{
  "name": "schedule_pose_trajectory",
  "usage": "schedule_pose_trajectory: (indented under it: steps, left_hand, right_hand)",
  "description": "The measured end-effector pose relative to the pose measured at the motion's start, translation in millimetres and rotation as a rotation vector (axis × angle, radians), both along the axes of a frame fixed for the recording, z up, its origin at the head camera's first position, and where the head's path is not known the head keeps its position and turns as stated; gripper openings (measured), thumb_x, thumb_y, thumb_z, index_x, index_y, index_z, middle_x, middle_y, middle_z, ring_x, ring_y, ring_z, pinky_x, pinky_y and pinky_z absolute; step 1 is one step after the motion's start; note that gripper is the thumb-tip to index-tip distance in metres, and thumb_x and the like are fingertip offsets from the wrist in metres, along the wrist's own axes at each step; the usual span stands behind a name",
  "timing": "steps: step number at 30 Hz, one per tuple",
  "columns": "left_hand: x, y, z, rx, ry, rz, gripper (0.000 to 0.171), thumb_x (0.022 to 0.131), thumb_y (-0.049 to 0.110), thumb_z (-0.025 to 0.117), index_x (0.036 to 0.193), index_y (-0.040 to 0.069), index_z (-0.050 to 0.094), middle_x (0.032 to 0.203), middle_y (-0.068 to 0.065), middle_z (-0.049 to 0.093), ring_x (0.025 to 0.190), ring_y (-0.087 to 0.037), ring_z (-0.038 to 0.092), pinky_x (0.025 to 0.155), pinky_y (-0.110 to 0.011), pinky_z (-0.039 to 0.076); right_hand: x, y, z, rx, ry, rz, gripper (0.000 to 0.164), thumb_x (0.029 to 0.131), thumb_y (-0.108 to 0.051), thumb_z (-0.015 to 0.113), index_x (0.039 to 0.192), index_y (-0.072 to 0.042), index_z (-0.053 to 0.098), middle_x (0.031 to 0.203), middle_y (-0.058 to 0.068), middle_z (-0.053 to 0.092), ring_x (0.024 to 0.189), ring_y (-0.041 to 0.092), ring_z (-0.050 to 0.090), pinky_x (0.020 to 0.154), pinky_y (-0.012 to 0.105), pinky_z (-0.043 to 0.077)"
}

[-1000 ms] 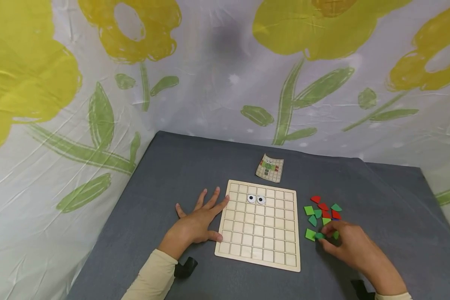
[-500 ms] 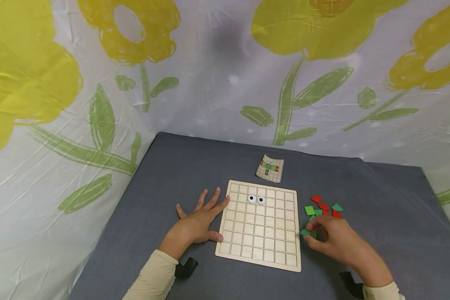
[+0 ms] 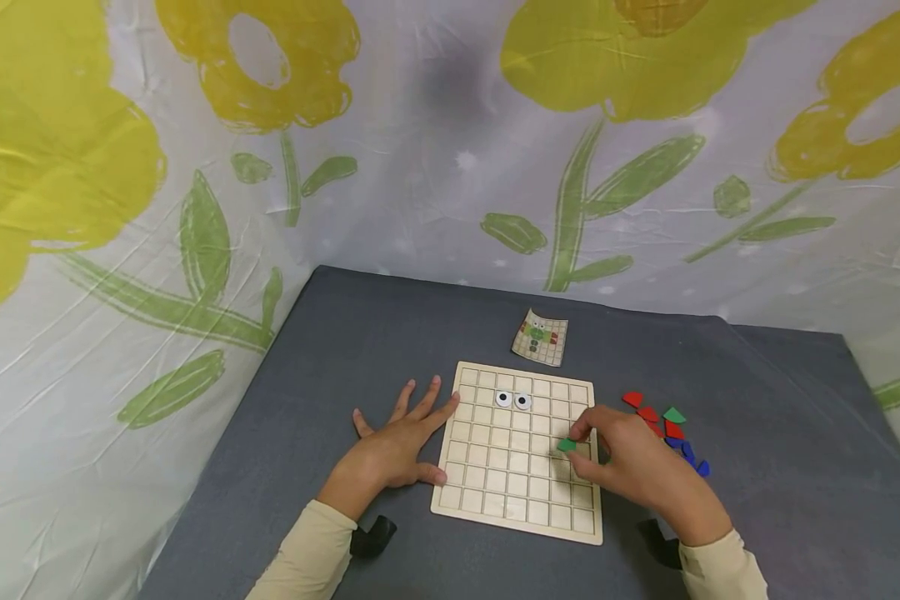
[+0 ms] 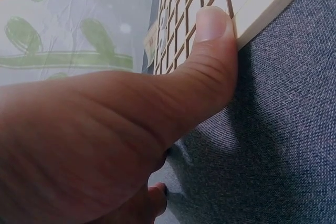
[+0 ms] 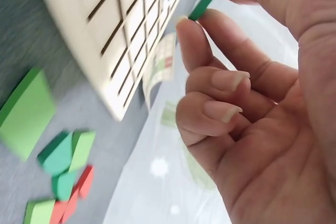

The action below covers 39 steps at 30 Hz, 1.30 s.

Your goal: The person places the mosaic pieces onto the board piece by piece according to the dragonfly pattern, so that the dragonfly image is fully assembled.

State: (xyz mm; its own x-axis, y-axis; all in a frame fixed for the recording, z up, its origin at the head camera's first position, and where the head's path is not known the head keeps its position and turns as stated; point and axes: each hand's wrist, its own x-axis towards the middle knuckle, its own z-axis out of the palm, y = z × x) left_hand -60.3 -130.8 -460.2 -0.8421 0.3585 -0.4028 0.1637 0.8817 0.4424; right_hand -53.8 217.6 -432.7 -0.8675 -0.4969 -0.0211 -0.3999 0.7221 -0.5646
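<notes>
A pale wooden grid board lies on the grey cloth with two round googly-eye pieces in its upper squares. My left hand is spread at the board's left side; in the left wrist view its thumb rests on the rim. Over the board's right part, my right hand pinches a dark green tile between thumb and fingers. The right wrist view shows that tile edge-on, held apart from the board, with the other fingers curled.
Right of the board lie red tiles, a green tile and blue tiles. Light green tiles show in the right wrist view. A pattern card lies behind the board. A flowered curtain hangs at the back.
My right hand has picked the green tile from the loose pieces and carried it left over the board. The left hand has stayed in place.
</notes>
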Motion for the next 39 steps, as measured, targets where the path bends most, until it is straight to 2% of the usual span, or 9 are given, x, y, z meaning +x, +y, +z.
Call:
schedule_pose_trajectory:
  steps: [7,12,19,29,34,39]
  left_hand:
    - [0.1,0,-0.6,0.001,-0.007,0.0,0.114,0.081,0.044,0.088,0.17,0.041,0.017,0.178,0.008,-0.003,0.164,-0.03,-0.012,0.103,-0.093,-0.009]
    - [-0.2,0,-0.4,0.009,-0.008,-0.004,0.113,0.081,0.043,0.088,0.17,0.041,0.017,0.178,0.008,-0.004,0.164,-0.03,-0.012,0.103,-0.093,-0.009]
    - [-1.0,0,0.0,0.007,-0.004,-0.007,0.114,0.081,0.044,0.088,0.17,0.041,0.018,0.178,0.008,-0.004,0.164,-0.03,-0.012,0.103,-0.094,-0.009]
    - [-0.7,0,-0.2,0.001,0.005,-0.009,0.114,0.079,0.044,0.089,0.17,0.041,0.019,0.178,0.007,-0.002,0.164,-0.031,-0.01,0.103,-0.094,-0.008]
    - [0.0,-1,-0.4,0.004,0.012,-0.006,0.115,0.079,0.044,0.089,0.17,0.041,0.019,0.178,0.007,-0.001,0.164,-0.031,-0.01,0.103,-0.094,-0.007]
    - [0.1,-1,-0.4,0.007,0.015,-0.002,0.115,0.078,0.043,0.09,0.17,0.04,0.02,0.178,0.007,-0.001,0.164,-0.032,-0.009,0.102,-0.094,-0.007]
  right_hand:
    - [-13.6,-24,-6.2,0.027,0.12,0.07,0.021,0.093,-0.017,0.08,0.111,-0.012,0.071,0.104,-0.007,0.068,0.088,0.015,0.067,0.076,0.03,0.058]
    - [-20.6,-36,-9.1,0.051,0.176,0.089,0.02,0.093,-0.016,0.08,0.111,-0.01,0.074,0.106,-0.003,0.068,0.088,0.015,0.071,0.075,0.029,0.06]
    - [-28.3,-52,-11.8,0.072,0.229,0.082,0.02,0.095,-0.018,0.08,0.112,-0.009,0.074,0.108,0.001,0.068,0.086,0.014,0.07,0.074,0.03,0.06]
    - [-34.6,-70,-22.3,0.14,0.19,0.056,0.025,0.091,-0.02,0.086,0.112,-0.009,0.076,0.107,-0.001,0.068,0.086,0.011,0.067,0.078,0.032,0.061]
    - [-35.7,-78,-25.8,0.157,0.167,0.052,0.026,0.089,-0.021,0.088,0.111,-0.011,0.077,0.107,-0.001,0.069,0.084,0.011,0.066,0.076,0.033,0.06]
    - [-35.7,-82,-27.0,0.199,0.187,0.05,0.026,0.088,-0.021,0.089,0.111,-0.015,0.078,0.108,-0.002,0.069,0.083,0.011,0.067,0.074,0.034,0.06]
